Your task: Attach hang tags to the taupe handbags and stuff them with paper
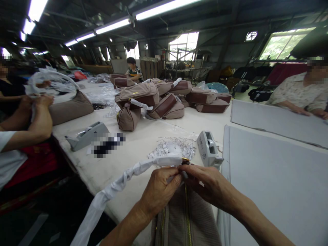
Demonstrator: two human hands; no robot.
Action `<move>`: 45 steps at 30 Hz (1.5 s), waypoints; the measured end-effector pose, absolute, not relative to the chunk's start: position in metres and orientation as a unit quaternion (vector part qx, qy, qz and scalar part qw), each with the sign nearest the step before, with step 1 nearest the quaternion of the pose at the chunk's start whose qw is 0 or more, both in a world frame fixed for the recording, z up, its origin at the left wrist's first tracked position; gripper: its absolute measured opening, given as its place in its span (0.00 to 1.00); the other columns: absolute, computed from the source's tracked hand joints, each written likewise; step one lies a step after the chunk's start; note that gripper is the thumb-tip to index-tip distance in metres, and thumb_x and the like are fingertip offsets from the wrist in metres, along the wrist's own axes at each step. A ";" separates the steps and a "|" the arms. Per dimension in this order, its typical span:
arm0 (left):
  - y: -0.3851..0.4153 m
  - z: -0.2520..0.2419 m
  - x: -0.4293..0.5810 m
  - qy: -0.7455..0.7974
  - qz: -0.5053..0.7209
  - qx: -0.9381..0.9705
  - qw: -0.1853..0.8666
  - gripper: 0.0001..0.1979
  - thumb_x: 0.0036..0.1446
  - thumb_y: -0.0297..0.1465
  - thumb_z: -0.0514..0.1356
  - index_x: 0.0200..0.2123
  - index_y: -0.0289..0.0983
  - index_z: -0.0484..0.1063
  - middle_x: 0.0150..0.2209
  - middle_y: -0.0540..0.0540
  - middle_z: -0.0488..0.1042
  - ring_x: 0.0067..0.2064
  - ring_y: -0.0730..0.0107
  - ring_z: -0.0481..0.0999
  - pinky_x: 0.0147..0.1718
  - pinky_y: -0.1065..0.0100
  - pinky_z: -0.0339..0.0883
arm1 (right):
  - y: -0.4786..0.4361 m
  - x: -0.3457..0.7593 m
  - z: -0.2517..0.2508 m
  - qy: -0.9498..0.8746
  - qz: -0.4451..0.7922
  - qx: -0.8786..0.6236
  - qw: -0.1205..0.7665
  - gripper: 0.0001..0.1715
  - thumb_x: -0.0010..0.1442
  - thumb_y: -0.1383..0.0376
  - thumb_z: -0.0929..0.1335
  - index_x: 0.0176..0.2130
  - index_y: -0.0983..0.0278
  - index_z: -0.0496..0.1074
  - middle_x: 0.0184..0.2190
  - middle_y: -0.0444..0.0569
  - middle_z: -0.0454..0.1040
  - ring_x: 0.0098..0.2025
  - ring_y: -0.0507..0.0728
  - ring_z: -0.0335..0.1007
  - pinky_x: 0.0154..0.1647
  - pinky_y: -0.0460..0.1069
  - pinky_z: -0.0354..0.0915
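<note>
The white table [139, 141] bears taupe bags [167, 107] (heaped together) and two tape dispensers [89, 135] [205, 147].

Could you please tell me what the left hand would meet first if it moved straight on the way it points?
The left hand would most likely meet the right hand first; the two look very close, though depth is unclear.

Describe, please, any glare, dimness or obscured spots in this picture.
In the head view, ceiling tube lights and a window glare white; a pixelated patch obscures part of the table, and the bag at the bottom looks dim.
</note>
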State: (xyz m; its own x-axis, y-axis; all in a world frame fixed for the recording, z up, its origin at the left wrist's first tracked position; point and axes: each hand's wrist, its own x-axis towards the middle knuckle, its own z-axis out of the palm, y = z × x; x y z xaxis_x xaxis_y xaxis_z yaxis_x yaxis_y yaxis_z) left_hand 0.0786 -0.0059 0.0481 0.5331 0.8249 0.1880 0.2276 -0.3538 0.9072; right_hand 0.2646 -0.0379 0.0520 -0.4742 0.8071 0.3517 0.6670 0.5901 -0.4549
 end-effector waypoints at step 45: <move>-0.026 0.007 0.086 0.451 0.463 0.581 0.495 0.09 0.55 0.32 0.56 0.36 0.35 0.73 0.25 0.51 0.72 0.27 0.74 0.69 0.28 0.74 0.63 | -0.008 0.247 0.096 -0.857 0.074 -0.507 0.047 0.07 0.57 0.68 0.64 0.32 0.61 0.72 0.17 0.44 0.68 0.20 0.49 0.60 0.20 0.44 0.44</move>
